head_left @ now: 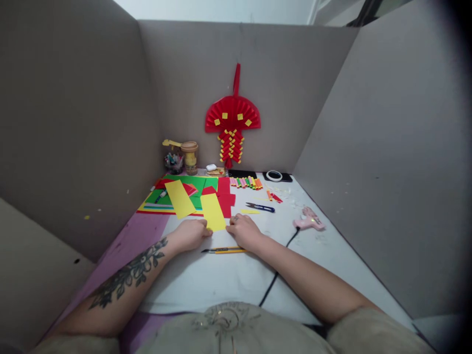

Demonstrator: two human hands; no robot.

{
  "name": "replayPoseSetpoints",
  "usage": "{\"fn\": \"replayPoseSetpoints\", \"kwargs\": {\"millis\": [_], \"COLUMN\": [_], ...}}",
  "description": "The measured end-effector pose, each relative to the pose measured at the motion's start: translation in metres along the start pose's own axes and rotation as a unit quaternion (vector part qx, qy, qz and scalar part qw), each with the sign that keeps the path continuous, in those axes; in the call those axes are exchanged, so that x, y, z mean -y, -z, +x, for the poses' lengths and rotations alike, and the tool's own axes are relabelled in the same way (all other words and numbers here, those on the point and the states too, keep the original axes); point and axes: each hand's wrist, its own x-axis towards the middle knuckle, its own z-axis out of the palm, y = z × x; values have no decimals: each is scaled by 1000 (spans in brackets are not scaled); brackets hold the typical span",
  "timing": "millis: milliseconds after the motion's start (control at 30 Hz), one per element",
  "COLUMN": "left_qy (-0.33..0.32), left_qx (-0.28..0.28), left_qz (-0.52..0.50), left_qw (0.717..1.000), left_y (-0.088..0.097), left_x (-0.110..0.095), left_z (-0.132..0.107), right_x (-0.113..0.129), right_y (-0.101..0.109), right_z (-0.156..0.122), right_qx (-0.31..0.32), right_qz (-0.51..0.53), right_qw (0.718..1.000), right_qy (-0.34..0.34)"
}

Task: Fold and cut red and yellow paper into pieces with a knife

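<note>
A yellow paper strip (213, 210) lies lengthwise on the white table (221, 280). My left hand (192, 233) is closed on the strip's near left corner. At the near right corner, my right hand (244, 230) pinches the same strip. A yellow-handled craft knife (224, 250) lies just in front of both hands. A second yellow strip (180, 198) rests on a stack of green and red paper sheets (191, 189) to the left.
Cardboard walls enclose the table, with a red paper fan ornament (232, 123) on the back wall. Blue snips (261, 207), a pink glue gun (309, 220) with its black cord (275, 275), rolled paper tubes (246, 183), a tape roll (274, 175) and jars (184, 157) stand around.
</note>
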Motion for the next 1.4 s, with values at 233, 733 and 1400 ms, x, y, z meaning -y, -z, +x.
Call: {"fn": "replayPoseSetpoints", "kwargs": {"millis": [233,733,1400], "left_qy": [-10,60,-3], "left_qx": [-5,-70,44], "left_qz": [-141,-142,-3], "left_qw": [990,985,999], "left_y": [-1,-21,-15], "left_x": [11,14,7], "left_z": [7,16,16], "right_x": [12,-36,-56], "right_y": [8,12,3], "right_z": [-18,-11,-18], "right_qx": [-24,-13,-3], "right_qz": [117,68,150], "right_qw": [993,990,988], "right_qy": [4,-123,-41]}}
